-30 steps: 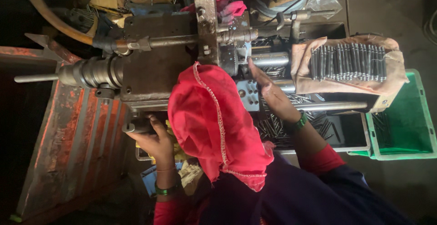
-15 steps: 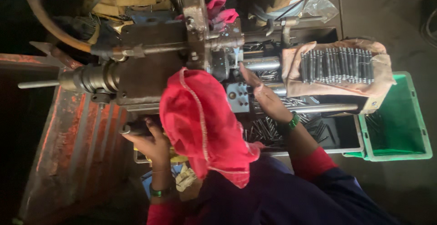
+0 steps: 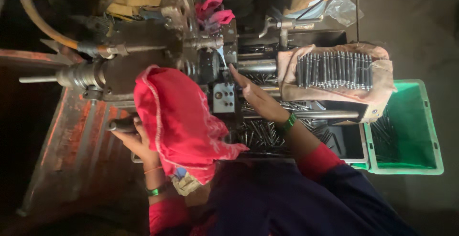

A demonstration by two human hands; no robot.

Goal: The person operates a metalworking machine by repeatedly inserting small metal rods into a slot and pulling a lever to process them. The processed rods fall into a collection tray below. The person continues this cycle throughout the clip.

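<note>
The right hand [image 3: 253, 95] reaches forward into the machine [image 3: 191, 59], fingers stretched out and close together, tips at the small metal block [image 3: 223, 97] by the spindle; whether they pinch anything I cannot tell. The left hand [image 3: 136, 138] is closed around a dark lever handle [image 3: 120, 123] at the machine's near-left side; the handle's long axis runs left to right. Loose metal pins [image 3: 260, 133] lie in the tray just under the right wrist. Well to the right, a cloth-lined box [image 3: 334, 73] holds a row of pins standing side by side. Beside it sits a green plastic crate [image 3: 406, 126]. The workshop floor is dark and grimy.
</note>
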